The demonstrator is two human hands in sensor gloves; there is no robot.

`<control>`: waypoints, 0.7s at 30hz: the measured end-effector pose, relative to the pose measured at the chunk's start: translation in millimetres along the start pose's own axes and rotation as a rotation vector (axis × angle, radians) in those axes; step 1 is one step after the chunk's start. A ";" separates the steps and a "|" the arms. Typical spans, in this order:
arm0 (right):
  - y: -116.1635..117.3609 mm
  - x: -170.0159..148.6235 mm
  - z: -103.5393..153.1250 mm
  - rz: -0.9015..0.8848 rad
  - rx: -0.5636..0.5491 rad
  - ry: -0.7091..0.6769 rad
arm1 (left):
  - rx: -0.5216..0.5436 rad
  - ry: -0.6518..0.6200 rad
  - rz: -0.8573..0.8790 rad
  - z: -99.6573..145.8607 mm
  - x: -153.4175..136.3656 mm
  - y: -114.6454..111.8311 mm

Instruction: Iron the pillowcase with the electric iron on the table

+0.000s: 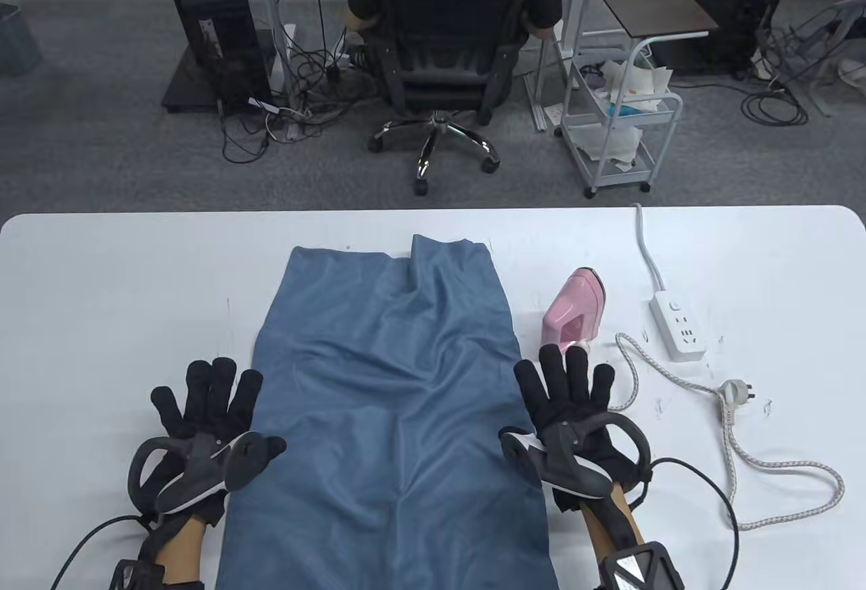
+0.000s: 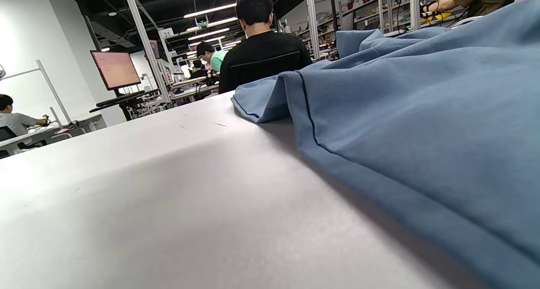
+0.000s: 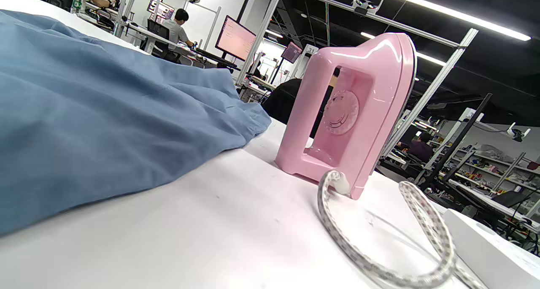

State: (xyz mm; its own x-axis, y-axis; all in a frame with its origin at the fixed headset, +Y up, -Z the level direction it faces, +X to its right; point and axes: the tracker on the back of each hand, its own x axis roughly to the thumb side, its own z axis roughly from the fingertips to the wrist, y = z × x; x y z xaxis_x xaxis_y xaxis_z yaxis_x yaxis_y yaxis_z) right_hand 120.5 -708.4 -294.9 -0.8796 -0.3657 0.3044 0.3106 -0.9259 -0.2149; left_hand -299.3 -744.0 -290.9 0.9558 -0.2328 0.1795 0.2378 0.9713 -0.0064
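Observation:
A blue pillowcase (image 1: 392, 400) lies wrinkled down the middle of the white table (image 1: 101, 292); it also shows in the left wrist view (image 2: 422, 112) and the right wrist view (image 3: 84, 112). A pink electric iron (image 1: 575, 309) stands on its heel to the pillowcase's right, also in the right wrist view (image 3: 354, 112). My left hand (image 1: 210, 400) rests flat on the table at the pillowcase's left edge, fingers spread, holding nothing. My right hand (image 1: 568, 387) rests flat at the right edge, just in front of the iron, fingers spread and empty.
The iron's woven cord (image 1: 737, 455) loops over the table's right side, its plug (image 1: 734, 395) lying loose beside a white power strip (image 1: 680, 326). A person in an office chair (image 1: 440, 55) sits beyond the far edge, next to a white cart (image 1: 622, 123).

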 end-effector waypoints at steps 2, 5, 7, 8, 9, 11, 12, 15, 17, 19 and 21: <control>0.0 0.0 -0.1 0.000 -0.001 0.000 | -0.001 -0.001 0.000 0.1 0.6 0.0; 0.4 -0.2 -0.3 0.000 -0.002 0.001 | 0.001 -0.003 -0.003 0.0 0.9 0.4; 0.9 0.0 -0.2 -0.002 0.001 0.000 | 0.006 -0.005 -0.001 -0.2 0.7 0.5; 0.8 0.1 -0.2 0.000 0.005 -0.002 | 0.010 -0.005 0.001 -0.3 0.4 0.7; 0.7 0.1 -0.3 0.002 0.007 -0.004 | 0.013 -0.006 0.003 -0.5 0.2 0.6; 0.6 0.1 -0.3 0.002 0.011 -0.005 | 0.018 -0.008 0.007 -1.2 -0.2 0.4; 0.7 0.2 -0.3 0.002 0.013 -0.006 | 0.018 -0.008 0.006 -1.5 -0.4 0.3; 0.5 0.1 -0.2 0.003 0.016 -0.010 | 0.017 -0.007 0.001 -1.7 -0.6 0.2; 1.3 0.5 -0.6 -0.009 0.020 -0.012 | 0.018 -0.007 0.001 -1.4 -0.2 0.3; 2.0 0.7 -1.5 -0.014 0.028 -0.013 | 0.022 -0.010 -0.003 -1.7 0.2 0.6; 1.2 -0.8 -3.3 0.018 0.013 0.026 | 0.026 -0.013 -0.008 -2.4 0.4 0.9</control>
State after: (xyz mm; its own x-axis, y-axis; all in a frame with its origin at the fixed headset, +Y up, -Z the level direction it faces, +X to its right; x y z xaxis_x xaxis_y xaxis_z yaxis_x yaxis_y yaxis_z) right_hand 120.4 -709.0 -298.4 -0.8828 -0.3803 0.2759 0.3314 -0.9203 -0.2081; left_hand -298.3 -743.3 -293.2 0.9516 -0.2401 0.1920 0.2406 0.9704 0.0210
